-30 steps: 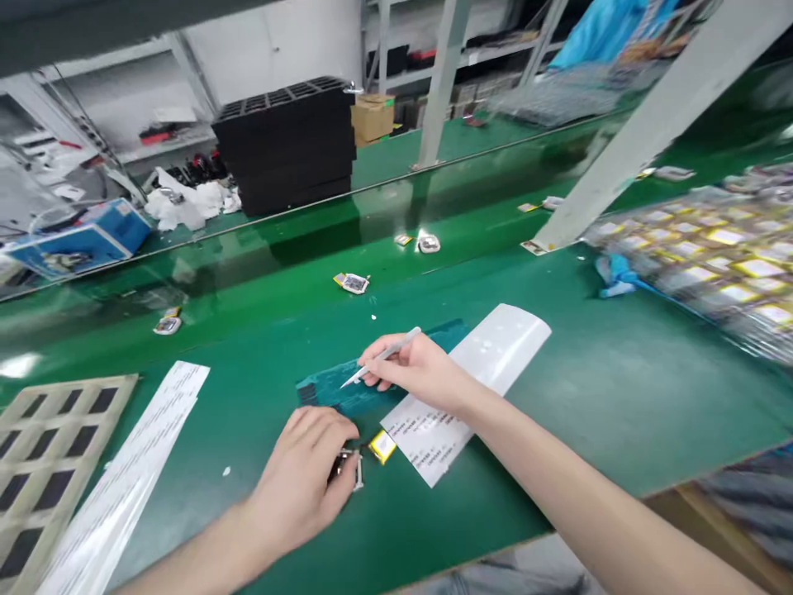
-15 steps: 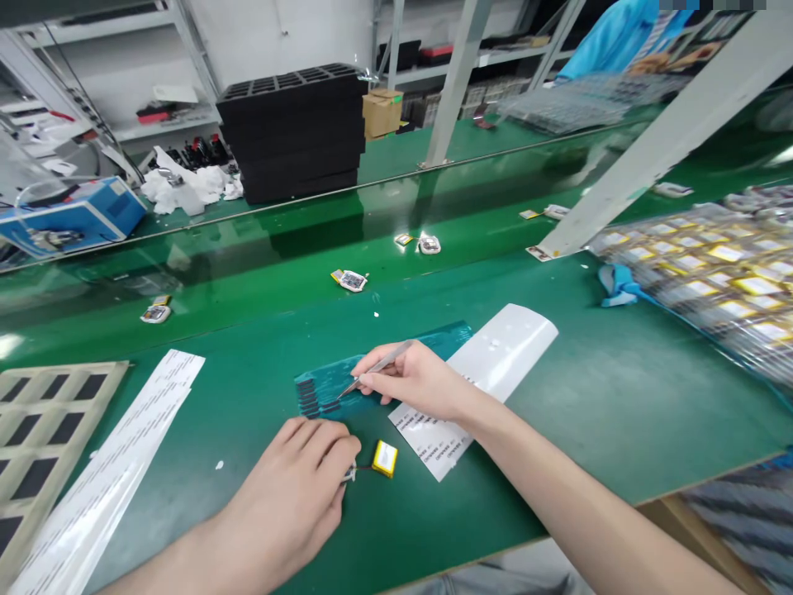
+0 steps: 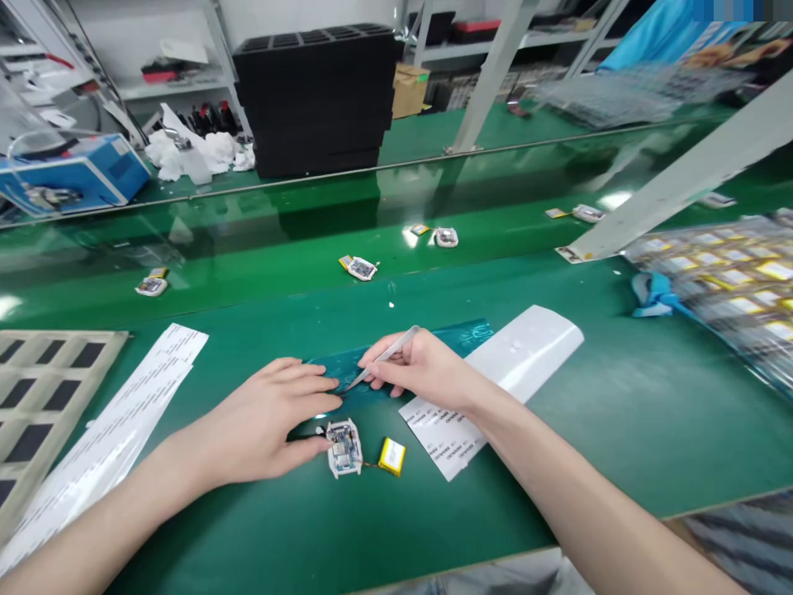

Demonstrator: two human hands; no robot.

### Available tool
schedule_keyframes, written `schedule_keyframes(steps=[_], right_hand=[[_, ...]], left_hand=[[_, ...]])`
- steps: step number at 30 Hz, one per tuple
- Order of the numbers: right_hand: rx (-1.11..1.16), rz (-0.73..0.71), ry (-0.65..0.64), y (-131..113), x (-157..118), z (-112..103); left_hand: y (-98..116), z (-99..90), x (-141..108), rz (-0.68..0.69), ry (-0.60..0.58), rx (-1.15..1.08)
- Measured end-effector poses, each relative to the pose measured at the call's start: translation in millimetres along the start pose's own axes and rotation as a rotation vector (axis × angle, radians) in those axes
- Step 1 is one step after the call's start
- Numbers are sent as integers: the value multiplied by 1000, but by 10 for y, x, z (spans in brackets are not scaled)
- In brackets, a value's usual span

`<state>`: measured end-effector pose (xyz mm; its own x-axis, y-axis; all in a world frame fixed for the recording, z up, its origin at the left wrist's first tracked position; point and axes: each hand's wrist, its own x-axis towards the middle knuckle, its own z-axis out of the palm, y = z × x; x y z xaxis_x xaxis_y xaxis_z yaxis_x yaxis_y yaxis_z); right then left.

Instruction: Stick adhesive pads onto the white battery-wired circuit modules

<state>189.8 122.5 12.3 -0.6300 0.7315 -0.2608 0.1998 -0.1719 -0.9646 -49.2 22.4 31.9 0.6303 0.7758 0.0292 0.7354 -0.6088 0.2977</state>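
Observation:
My right hand [image 3: 412, 368] grips a pair of tweezers [image 3: 387, 354], their tips down on a blue film strip [image 3: 455, 335]. My left hand [image 3: 273, 421] lies with fingers stretched over the left end of that strip, hiding the small dark pieces there. Its thumb touches the edge of a small circuit board in a white casing [image 3: 344, 449]. A wire joins the board to a yellow battery [image 3: 392, 455] on the green mat. Under my right wrist lies a white sheet with printed labels [image 3: 520, 351].
On the left lie a long label strip [image 3: 133, 413] and a beige tray [image 3: 53, 380] with dark pads. Several board-and-battery units, such as one casing [image 3: 362, 268], sit along the green belt. A slanted post [image 3: 681, 173] and bagged batteries [image 3: 737, 268] stand at right.
My left hand has let go of the circuit board and spread its fingers onto the blue film, uncovering the board. The tweezers stay at the film. The view has shifted slightly.

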Motion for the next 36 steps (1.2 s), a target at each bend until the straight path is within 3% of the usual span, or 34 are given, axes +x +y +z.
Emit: schedule_keyframes(steps=[10, 20, 36], right_hand=[[91, -44, 13, -9, -20, -8], [89, -55, 9, -6, -39, 9], [118, -93, -21, -28, -70, -12]], left_hand=[[44, -57, -1, -30, -76, -1], [77, -25, -15, -7, 19, 14], [35, -38, -26, -23, -24, 5]])
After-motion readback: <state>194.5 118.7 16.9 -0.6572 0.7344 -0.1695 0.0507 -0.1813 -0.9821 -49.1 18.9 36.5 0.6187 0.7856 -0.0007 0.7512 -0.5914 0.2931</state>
